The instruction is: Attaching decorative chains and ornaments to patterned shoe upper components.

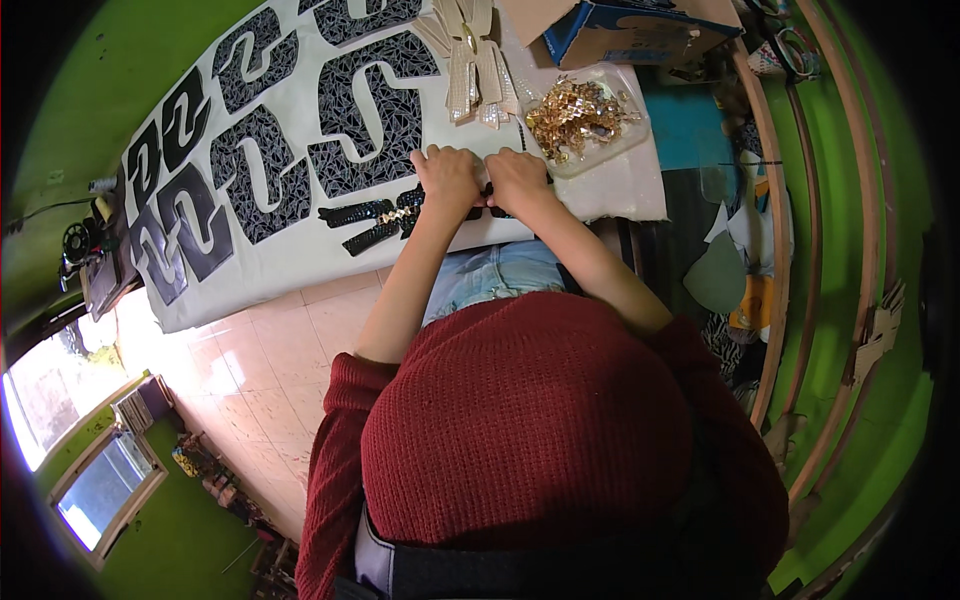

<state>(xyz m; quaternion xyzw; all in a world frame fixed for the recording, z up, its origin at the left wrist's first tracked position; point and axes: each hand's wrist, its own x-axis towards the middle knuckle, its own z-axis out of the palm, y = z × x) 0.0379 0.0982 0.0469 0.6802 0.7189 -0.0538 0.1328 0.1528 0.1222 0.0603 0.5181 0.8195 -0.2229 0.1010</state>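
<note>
My left hand (449,177) and my right hand (517,181) are side by side at the near edge of a white-covered table, fingers curled down. Between them shows a bit of a dark strap piece (484,197), which both seem to grip; the fingers hide most of it. Just left of my left hand lies a black sequined strap piece (370,232) with a gold ornament (398,216) across its middle. Whether it joins the piece in my hands, I cannot tell. Beyond my right hand, a clear plastic tray (606,157) holds a heap of gold ornaments (580,112).
Several black patterned curved cut-outs (368,125) cover the table's left side. Beige straps (468,85) with a gold ornament lie at the back. An open cardboard box (625,35) stands back right. Material scraps (718,272) sit on the right, beside a wooden rail (772,330).
</note>
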